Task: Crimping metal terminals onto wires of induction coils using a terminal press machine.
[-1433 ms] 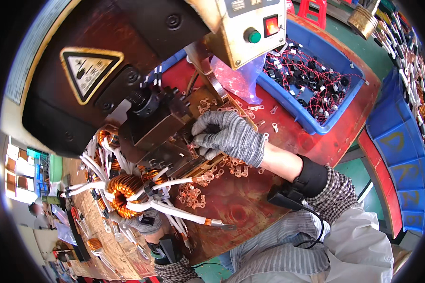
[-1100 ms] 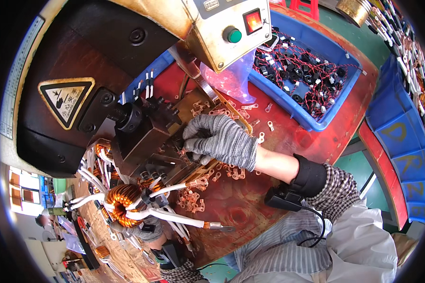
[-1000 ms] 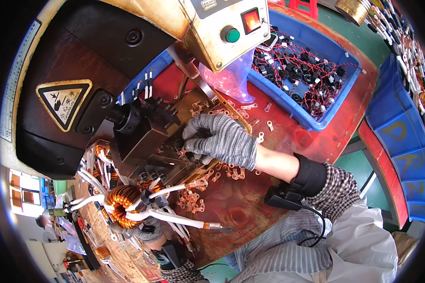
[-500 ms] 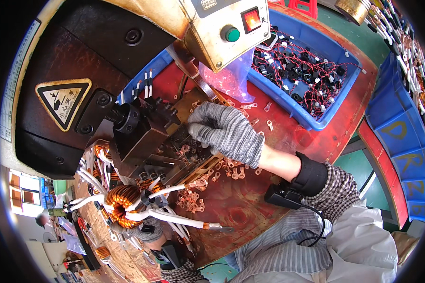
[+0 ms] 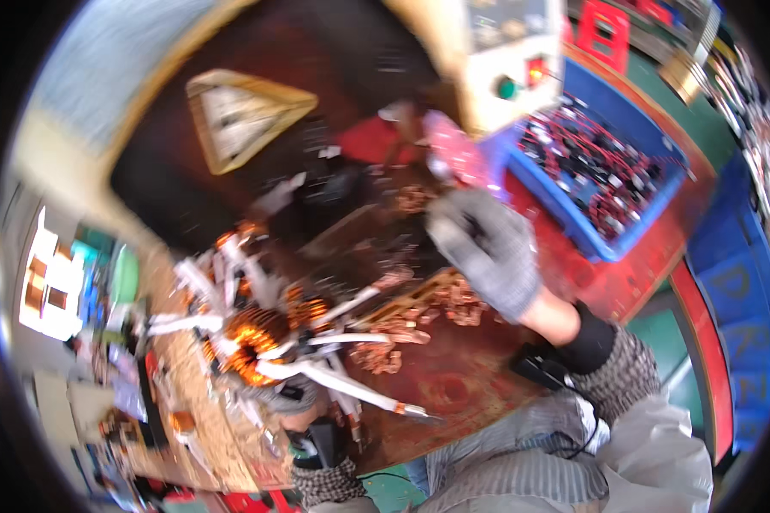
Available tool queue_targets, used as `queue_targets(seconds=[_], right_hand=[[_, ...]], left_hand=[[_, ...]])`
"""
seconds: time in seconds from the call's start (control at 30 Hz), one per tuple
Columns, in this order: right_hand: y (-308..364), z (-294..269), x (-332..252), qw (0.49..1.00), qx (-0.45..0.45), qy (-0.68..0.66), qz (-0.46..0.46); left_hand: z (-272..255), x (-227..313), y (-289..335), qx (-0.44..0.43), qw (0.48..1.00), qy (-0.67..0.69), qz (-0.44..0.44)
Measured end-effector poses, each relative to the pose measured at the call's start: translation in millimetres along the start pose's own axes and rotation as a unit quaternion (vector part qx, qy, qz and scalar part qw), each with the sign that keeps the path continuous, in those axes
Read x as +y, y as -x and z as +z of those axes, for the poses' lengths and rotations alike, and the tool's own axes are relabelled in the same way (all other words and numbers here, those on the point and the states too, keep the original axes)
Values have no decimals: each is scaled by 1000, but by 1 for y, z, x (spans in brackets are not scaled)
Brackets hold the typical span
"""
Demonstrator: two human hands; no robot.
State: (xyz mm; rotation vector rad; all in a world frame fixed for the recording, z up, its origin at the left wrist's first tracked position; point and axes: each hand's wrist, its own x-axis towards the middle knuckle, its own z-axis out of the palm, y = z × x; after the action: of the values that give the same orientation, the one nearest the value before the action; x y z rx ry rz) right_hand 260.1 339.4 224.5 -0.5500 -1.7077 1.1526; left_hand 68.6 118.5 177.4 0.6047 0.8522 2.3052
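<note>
My left hand (image 5: 284, 397), in a grey glove, holds a copper-wound toroidal coil (image 5: 255, 340) from below; the coil hides most of its fingers. Thick white leads (image 5: 338, 383) fan out from the coil, some with bare metal ends. My right hand (image 5: 492, 252), gloved the same, hovers at the right side of the dark press machine (image 5: 334, 77). Its fingers are curled together, and whatever they hold is too blurred to make out. Copper ring terminals (image 5: 381, 350) lie heaped on the red bench between the two hands.
A blue tray (image 5: 606, 250) of red-and-black wired parts stands at the right back, beside a pinkish plastic bag (image 5: 458, 158). The machine's control box (image 5: 513, 56) has a green button. Blue bins (image 5: 736, 316) stand far right; a wooden board (image 5: 222, 436) lies at left.
The view has swung, so the scene sits further right and is blurred. My right hand has drawn back from the press toward the blue tray. The coil stays in my left hand.
</note>
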Motion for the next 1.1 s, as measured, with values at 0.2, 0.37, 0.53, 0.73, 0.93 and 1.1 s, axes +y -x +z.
queue_targets(seconds=[0.2,0.37,0.53,0.73,0.93,1.1], right_hand=[[48,18,-38,906,-320,237,-143],[96,15,-34,870,-489,56,0],[111,9,-47,834,-539,-58,102],[117,-37,-32,952,-294,89,-13],[125,-102,1,958,-160,230,66],[124,-126,-9,955,-99,274,63]], left_hand=[[-1,14,31,16,999,-24,-23],[16,34,59,71,997,7,15],[45,63,85,119,992,-7,40],[-21,180,51,166,953,-252,27],[-139,263,-26,-7,940,-334,-66],[-223,236,-69,107,940,-299,-127]])
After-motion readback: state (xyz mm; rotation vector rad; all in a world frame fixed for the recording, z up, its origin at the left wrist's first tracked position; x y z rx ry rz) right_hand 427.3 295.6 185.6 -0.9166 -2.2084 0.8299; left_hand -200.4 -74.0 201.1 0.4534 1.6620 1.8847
